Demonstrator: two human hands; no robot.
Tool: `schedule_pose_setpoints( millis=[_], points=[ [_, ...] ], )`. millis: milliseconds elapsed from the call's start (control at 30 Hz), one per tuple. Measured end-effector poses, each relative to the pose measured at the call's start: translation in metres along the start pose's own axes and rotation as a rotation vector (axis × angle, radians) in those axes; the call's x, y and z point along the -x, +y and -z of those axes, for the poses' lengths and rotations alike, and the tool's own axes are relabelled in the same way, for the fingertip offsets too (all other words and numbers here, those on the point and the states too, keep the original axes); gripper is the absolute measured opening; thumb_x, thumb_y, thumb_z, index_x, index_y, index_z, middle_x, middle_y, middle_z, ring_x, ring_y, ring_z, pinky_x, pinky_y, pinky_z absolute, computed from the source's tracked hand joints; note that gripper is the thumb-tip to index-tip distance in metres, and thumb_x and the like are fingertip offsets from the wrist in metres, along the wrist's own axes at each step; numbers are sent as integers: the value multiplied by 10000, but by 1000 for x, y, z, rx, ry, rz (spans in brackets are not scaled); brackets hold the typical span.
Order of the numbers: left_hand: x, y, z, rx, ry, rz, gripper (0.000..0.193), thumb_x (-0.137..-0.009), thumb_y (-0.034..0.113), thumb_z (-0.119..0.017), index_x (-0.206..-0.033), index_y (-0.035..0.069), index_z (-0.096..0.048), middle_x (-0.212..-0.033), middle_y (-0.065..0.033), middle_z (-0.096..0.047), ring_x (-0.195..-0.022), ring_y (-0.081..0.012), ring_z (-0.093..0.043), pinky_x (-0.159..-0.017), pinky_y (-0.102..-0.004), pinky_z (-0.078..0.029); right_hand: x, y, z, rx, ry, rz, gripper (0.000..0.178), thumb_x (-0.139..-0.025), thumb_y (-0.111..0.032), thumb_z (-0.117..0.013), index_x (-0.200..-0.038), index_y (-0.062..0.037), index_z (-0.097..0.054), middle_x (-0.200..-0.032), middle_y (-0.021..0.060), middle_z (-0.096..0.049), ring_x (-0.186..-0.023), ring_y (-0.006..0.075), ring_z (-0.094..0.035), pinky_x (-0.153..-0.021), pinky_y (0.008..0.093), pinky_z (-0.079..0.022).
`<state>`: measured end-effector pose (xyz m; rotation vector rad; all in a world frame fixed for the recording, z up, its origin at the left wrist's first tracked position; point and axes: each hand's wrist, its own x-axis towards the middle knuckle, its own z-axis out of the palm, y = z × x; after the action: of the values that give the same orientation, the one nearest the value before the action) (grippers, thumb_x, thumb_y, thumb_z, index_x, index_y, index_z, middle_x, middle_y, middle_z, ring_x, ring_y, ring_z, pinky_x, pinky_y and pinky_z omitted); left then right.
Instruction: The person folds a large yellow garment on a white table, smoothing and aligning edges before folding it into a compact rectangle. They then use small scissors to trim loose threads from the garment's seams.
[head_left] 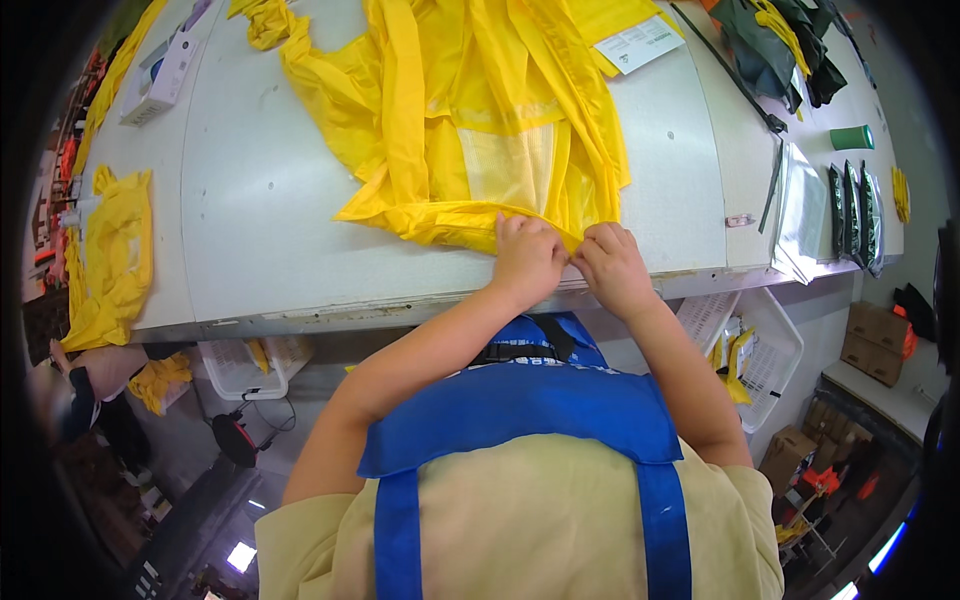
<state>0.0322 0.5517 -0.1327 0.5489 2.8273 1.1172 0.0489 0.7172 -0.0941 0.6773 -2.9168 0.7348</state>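
A yellow jacket (400,120) with a pale mesh lining lies spread on the white table, its bottom edge towards me. My left hand (527,258) is closed on the jacket's hem, fingers pinching the fabric. Just to its right, my right hand (612,264) pinches the same hem near the lower corner. The fingertips of both hands almost meet at the table's front edge. What lies under the fingers is hidden. A white printed card (640,44) rests by the jacket's upper right side.
White table (270,240) with a worn front edge. Right: clear plastic bags (800,210), dark packets (853,215), a green roll (851,138), dark garments (765,50). Left: another yellow garment (118,250), a white box (160,80), a person (75,390). Below: white baskets (775,350).
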Motion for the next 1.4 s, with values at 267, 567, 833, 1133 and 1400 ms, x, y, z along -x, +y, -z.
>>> schedule_pose_setpoints(
  millis=[267, 567, 833, 1133, 1400],
  points=[
    [8, -37, 76, -287, 98, 226, 107, -746, 165, -672, -809, 83, -645, -965, -92, -597, -983, -307, -496, -852, -455, -372, 12, 21, 21, 134, 74, -34, 153, -706, -78, -708, -796, -55, -586, -931, 90, -529, -918, 294, -519, -797, 396, -421],
    [50, -85, 128, -35, 145, 104, 115, -779, 78, -669, -805, 17, -575, -1025, -116, -499, -943, -260, -509, -794, -355, -440, 42, 91, 18, -185, 128, -483, 292, -805, -102, -670, -1073, -62, -561, -1014, 112, -552, -948, 271, -540, -835, 380, -433],
    [61, -116, 122, 1168, 593, 1115, 608, -874, 370, -642, -1305, 62, -343, -1117, -112, -487, -1012, -252, -507, -843, -415, -489, 114, 307, 55, 231, 161, -1193, 378, -839, -418, -592, -999, -78, -629, -926, 144, -679, -862, 275, -653, -774, 369, -493],
    [50, -100, 122, 1430, 359, 1024, 477, -888, 226, -588, -1287, 29, -417, -1252, -151, -501, -1097, -298, -528, -912, -454, -473, 38, 206, 50, -744, 813, -1059, 167, -870, -49, -539, -1026, 10, -546, -702, 44, -541, -586, 111, -548, -476, 195, -411],
    [61, -39, 140, 1538, 409, 499, 556, -820, -9, -507, -1359, 8, -377, -1326, -114, -495, -1219, -246, -489, -1024, -364, -389, -88, -29, 17, -1242, 136, -655, 205, -861, -29, -548, -1064, 4, -544, -781, -20, -510, -601, 37, -424, -510, 166, -324]
  ],
)
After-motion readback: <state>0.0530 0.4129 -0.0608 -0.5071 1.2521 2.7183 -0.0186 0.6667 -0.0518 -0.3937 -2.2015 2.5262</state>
